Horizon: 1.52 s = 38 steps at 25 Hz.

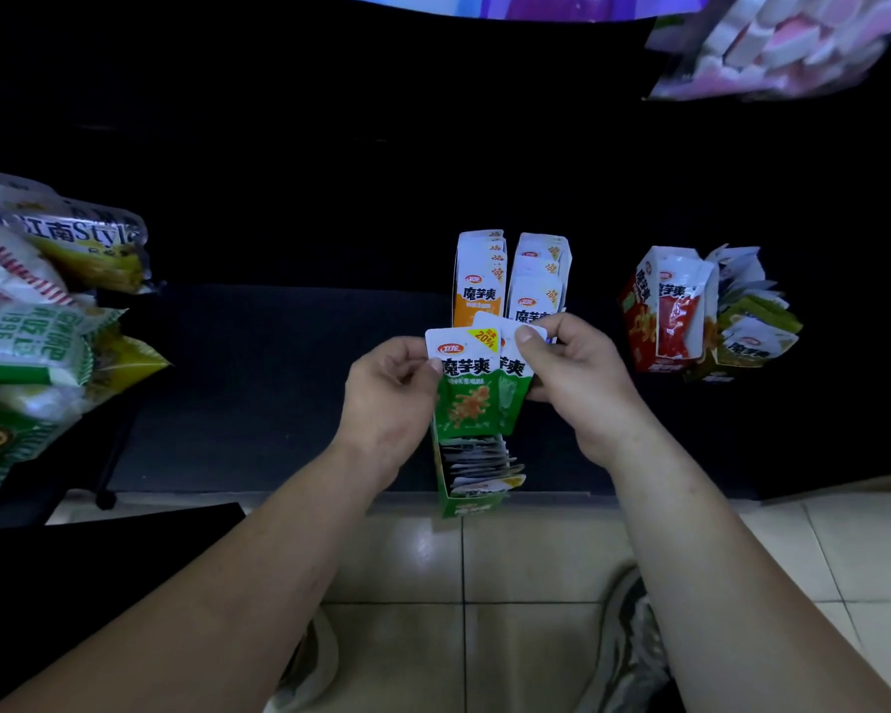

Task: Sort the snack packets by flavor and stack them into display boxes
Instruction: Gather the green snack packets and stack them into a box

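Left hand point(387, 391) and right hand point(574, 378) grips pinch green packets point(468, 401) over the part-filled green box point(466, 501); the 3 o'clock packet pile point(757, 311) appears unsorted

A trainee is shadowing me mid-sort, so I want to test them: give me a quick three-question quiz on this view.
1. True or false: the left hand and the right hand both hold green packets.
2. The near box, under the hands, is: A orange; B green; C red.
3. Fill in: the loose pile of packets lies beside the ____ box.

Key: 1 true; 2 B; 3 red, the red box at the right.
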Motion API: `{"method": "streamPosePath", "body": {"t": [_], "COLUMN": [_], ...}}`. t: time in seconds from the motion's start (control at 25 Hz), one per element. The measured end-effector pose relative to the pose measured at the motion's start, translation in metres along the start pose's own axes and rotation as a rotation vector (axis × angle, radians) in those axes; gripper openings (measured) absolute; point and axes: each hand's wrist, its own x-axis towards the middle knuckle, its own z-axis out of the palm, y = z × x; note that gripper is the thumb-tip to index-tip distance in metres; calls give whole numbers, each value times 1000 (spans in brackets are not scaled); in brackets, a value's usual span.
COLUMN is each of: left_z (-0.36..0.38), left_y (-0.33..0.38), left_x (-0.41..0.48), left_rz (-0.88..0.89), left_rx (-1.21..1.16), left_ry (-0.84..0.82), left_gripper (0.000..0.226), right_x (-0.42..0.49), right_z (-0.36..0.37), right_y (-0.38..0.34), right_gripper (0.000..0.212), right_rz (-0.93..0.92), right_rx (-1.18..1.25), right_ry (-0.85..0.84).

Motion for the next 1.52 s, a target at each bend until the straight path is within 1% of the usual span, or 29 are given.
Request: {"method": "streamPosePath", "body": {"t": [0.08, 0.12, 0.24, 0.32, 0.36, 0.44, 0.52, 0.6, 0.68, 0.72, 0.8, 0.84, 0.88, 0.96, 1.04, 1.16, 1.24, 1.32, 1.4, 1.44, 1.48, 1.52], "left_z": [-1, -2, -3, -2, -1, 0, 1, 4, 9, 10, 9, 7, 6, 4, 4, 0, -3, -4, -5, -6, -6, -7], "left_y": [-4, -7, -21, -22, -19, -12, -6, -9, -13, -14, -13, -11, -9, -5, -6, -10, -14, -19, -25, -29, -31, -34], "left_x": [2, 0, -5, -8, -7, -4, -5, -7, -9, -8, -2, -1, -1, -3, -5, -3, -2, -3, -1, -1, -1, -1], "left_rz": [22, 40, 72, 73, 76, 95, 115, 118, 106, 116, 154, 166, 167, 153, 121, 84, 48, 14, -4, -10, -15, -18], "left_rx": [69, 128, 449, 643, 688, 646, 473, 345, 291, 254, 164, 135, 114, 121, 121, 156, 182, 215, 291, 328, 360, 391], "left_ry": [-12, -45, -209, -248, -251, -233, -201, -235, -286, -253, -156, -121, -105, -119, -135, -87, -100, -113, -94, -94, -106, -120], "left_gripper": [18, 18, 30, 30, 30, 34, 44, 45, 59, 56, 35, 31, 31, 34, 33, 35, 36, 34, 37, 40, 43, 43], "right_x": [0, 0, 1, -1, -1, -1, -1, -3, -5, -6, -5, -3, -2, -1, 1, 5, 8, 9, 10, 10, 10, 10], "right_z": [2, 2, 0, 2, 4, 7, 11, 16, 20, 20, 19, 17, 15, 14, 16, 22, 26, 28, 28, 27, 26, 25], "right_y": [0, 0, 1, 3, 4, 6, 7, 4, 0, -3, -6, -4, -3, 4, 8, 16, 26, 37, 43, 42, 40, 38], "right_gripper": [14, 12, 8, 9, 10, 10, 11, 11, 11, 13, 18, 18, 17, 25, 18, 9, 13, 18, 18, 21, 24, 24], "right_rz": [-8, -12, -2, 5, 5, 5, 10, 12, 22, 35, 58, 57, 39, -38, -95, -76, -57, -62, -8, 56, 118, 160], "right_rx": [-3, -1, 21, 40, 46, 57, 78, 118, 178, 215, 275, 275, 241, 112, 20, -18, -88, -232, -384, -388, -336, -253], "right_ry": [32, 53, 106, 92, 88, 91, 94, 77, 37, 11, -27, -17, 7, 37, 36, 80, 71, 52, 5, -17, -13, 29]}}
